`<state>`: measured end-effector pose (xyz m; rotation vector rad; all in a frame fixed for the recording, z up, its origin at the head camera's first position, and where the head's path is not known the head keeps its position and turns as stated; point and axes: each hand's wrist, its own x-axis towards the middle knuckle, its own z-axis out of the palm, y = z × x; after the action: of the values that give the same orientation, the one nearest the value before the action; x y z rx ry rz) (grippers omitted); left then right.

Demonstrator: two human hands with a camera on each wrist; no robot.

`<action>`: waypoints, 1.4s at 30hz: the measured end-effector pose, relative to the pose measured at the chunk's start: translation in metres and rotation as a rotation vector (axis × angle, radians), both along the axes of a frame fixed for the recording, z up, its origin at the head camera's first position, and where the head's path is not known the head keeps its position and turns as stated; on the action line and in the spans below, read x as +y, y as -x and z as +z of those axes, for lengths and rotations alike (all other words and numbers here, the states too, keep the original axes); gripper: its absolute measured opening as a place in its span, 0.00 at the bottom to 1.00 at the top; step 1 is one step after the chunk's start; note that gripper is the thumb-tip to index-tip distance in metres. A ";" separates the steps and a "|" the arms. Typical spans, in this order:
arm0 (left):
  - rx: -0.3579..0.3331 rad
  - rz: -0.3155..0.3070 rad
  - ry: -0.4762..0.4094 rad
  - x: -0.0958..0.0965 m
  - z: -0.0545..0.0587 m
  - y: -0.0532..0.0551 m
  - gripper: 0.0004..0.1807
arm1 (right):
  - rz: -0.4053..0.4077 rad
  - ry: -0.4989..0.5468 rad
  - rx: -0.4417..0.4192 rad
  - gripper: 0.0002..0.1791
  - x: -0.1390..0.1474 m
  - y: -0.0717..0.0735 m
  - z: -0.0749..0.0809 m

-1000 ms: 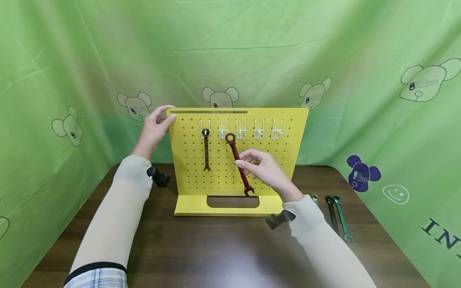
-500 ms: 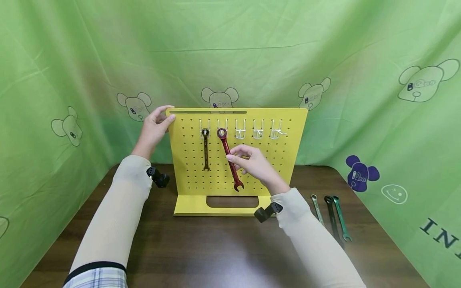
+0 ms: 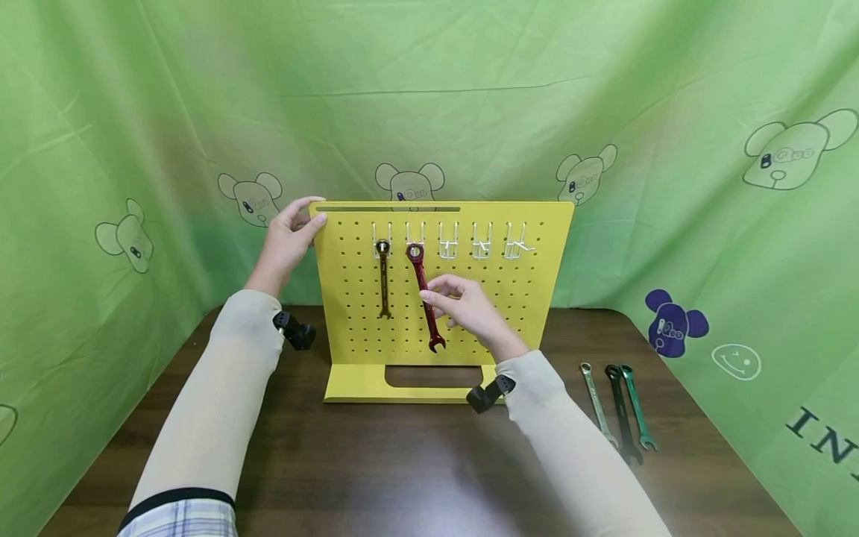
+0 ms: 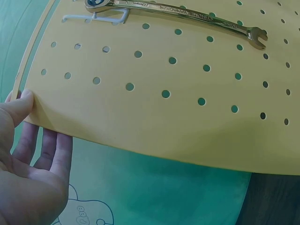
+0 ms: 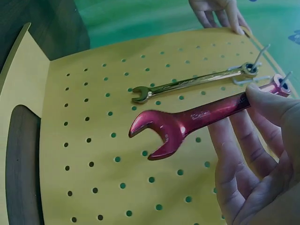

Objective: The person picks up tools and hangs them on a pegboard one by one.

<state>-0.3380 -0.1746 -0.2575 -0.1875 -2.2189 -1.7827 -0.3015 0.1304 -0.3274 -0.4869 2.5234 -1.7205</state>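
A yellow pegboard [image 3: 362, 287] stands on the table. My left hand [image 3: 285, 239] grips its upper left corner, thumb in front and fingers behind. My right hand [image 3: 470, 306] pinches the shank of a red combination wrench [image 5: 206, 115], its open end pointing down and slightly right. The wrench's ring end is at the second hook from the left, and the hook's tip shows through the ring in the right wrist view. A bronze-coloured combination wrench [image 3: 384, 280] hangs from the first hook, left of the red one.
Three white hooks [image 3: 481, 242] bearing no wrench continue to the right along the board. On the table's right side lie a silver wrench [image 3: 597, 403], a black wrench [image 3: 622, 410] and a green wrench [image 3: 639, 406]. Green printed cloth [image 3: 470, 89] encloses the table [image 3: 376, 462].
My right hand has carried the red wrench left to the second hook, then lowered its ring slightly as the shank swung more upright. My left hand stays on the corner.
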 end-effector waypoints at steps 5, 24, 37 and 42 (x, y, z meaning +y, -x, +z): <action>0.001 -0.001 0.007 0.000 0.000 0.000 0.22 | -0.002 0.014 -0.039 0.22 -0.003 0.005 -0.005; 0.009 -0.003 -0.006 0.000 0.000 -0.001 0.22 | -0.032 0.116 -0.140 0.26 -0.016 0.015 -0.010; 0.006 0.001 0.000 0.000 0.000 -0.001 0.22 | -0.024 0.149 -0.128 0.25 -0.009 0.011 -0.009; 0.004 -0.002 -0.004 0.000 0.000 -0.001 0.22 | -0.010 0.125 -0.112 0.24 -0.003 0.008 -0.008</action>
<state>-0.3368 -0.1742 -0.2571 -0.1922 -2.2130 -1.7865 -0.3090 0.1279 -0.3350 -0.3731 2.3572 -1.8612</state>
